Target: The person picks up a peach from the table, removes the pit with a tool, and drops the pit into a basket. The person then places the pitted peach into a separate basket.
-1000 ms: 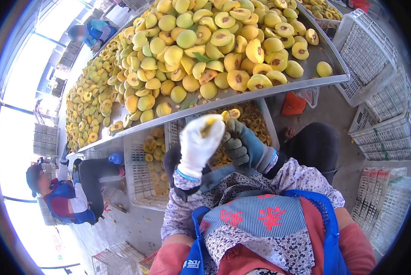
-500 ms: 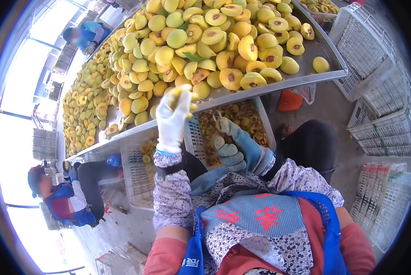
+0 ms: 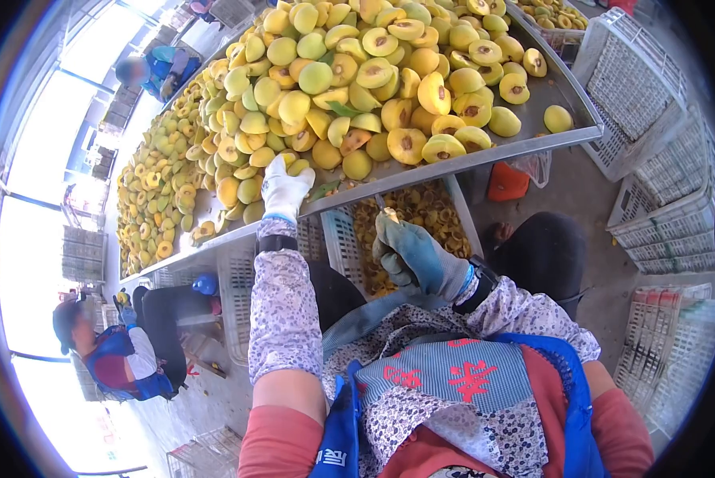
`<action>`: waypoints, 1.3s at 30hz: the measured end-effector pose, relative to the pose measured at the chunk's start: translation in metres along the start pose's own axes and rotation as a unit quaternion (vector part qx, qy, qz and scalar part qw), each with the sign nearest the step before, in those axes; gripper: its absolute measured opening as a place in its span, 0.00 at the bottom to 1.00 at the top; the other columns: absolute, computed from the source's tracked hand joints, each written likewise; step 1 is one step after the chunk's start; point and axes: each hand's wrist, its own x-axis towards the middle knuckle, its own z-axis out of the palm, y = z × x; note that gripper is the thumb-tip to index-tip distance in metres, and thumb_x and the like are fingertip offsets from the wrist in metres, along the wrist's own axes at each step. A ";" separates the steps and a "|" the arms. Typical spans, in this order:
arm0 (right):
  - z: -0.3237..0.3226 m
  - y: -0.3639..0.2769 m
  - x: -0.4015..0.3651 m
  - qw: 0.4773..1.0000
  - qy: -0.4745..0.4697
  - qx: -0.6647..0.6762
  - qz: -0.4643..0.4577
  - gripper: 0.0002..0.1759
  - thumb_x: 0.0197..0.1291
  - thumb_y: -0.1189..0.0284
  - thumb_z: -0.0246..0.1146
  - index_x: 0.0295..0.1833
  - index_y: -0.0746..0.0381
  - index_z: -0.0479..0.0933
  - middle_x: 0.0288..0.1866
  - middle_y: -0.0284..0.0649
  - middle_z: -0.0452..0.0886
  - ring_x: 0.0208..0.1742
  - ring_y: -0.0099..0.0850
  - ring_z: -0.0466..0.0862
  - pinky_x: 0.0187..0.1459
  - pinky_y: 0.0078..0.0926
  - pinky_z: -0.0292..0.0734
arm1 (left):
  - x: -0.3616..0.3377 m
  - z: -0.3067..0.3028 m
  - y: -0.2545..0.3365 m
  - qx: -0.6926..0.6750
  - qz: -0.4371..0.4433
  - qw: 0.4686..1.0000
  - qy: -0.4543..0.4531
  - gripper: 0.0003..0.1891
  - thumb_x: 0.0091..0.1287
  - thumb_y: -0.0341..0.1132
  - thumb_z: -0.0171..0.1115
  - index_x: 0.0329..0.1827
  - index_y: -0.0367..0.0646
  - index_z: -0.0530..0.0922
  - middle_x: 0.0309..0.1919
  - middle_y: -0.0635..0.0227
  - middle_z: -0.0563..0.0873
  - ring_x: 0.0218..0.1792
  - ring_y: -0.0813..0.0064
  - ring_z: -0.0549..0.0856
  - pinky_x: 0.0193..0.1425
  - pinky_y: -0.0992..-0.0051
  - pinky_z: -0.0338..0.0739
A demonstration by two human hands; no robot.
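Most work remains, I judge: a large heap of stone-bearing peach halves covers the table, and the crate below is only part-filled. The left hand rests on the heap's near edge, grip unclear, while the right hand is clenched around a small blade

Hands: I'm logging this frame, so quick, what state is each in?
Left hand: on the peach halves, grip cannot be told.
Right hand: closed on a small tool.

Dull metal table; plastic crate; cloth glove.
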 end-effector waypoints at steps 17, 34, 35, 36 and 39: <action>-0.014 0.034 0.042 0.896 0.112 -0.262 -0.341 0.22 0.74 0.56 0.55 0.51 0.67 0.76 0.37 0.49 0.85 0.34 0.41 0.85 0.38 0.37 0.79 | -0.102 -0.014 0.067 -0.353 0.208 0.910 -0.062 0.23 0.79 0.45 0.47 0.64 0.33 0.74 0.50 0.56 0.86 0.49 0.70 0.86 0.52 0.73 0.83; -0.019 0.035 0.026 0.933 0.077 -0.239 -0.256 0.20 0.75 0.61 0.57 0.55 0.68 0.77 0.39 0.43 0.86 0.42 0.24 0.82 0.44 0.28 0.78 | -0.150 0.044 0.099 -0.591 0.053 0.805 -0.002 0.23 0.80 0.48 0.42 0.59 0.35 0.73 0.42 0.56 0.85 0.36 0.76 0.81 0.41 0.78 0.78; -0.025 0.035 0.026 0.912 0.089 -0.320 -0.240 0.20 0.74 0.61 0.57 0.56 0.68 0.77 0.40 0.44 0.86 0.41 0.25 0.83 0.44 0.28 0.78 | -0.148 0.044 0.094 -0.609 0.048 0.791 -0.033 0.23 0.80 0.47 0.42 0.58 0.35 0.74 0.42 0.56 0.85 0.35 0.76 0.81 0.41 0.78 0.78; -0.029 0.036 0.027 0.885 0.100 -0.398 -0.222 0.21 0.73 0.60 0.58 0.56 0.68 0.77 0.40 0.45 0.87 0.41 0.26 0.84 0.44 0.29 0.79 | -0.147 0.043 0.090 -0.627 0.043 0.776 -0.062 0.22 0.80 0.45 0.42 0.58 0.34 0.74 0.42 0.56 0.85 0.35 0.77 0.81 0.42 0.78 0.78; -0.034 0.035 0.023 0.843 0.085 -0.423 -0.320 0.21 0.73 0.60 0.59 0.56 0.68 0.77 0.42 0.47 0.87 0.42 0.28 0.85 0.44 0.30 0.79 | -0.147 0.040 0.083 -0.470 0.164 0.866 -0.044 0.25 0.81 0.48 0.40 0.57 0.34 0.75 0.42 0.56 0.86 0.35 0.76 0.81 0.43 0.77 0.78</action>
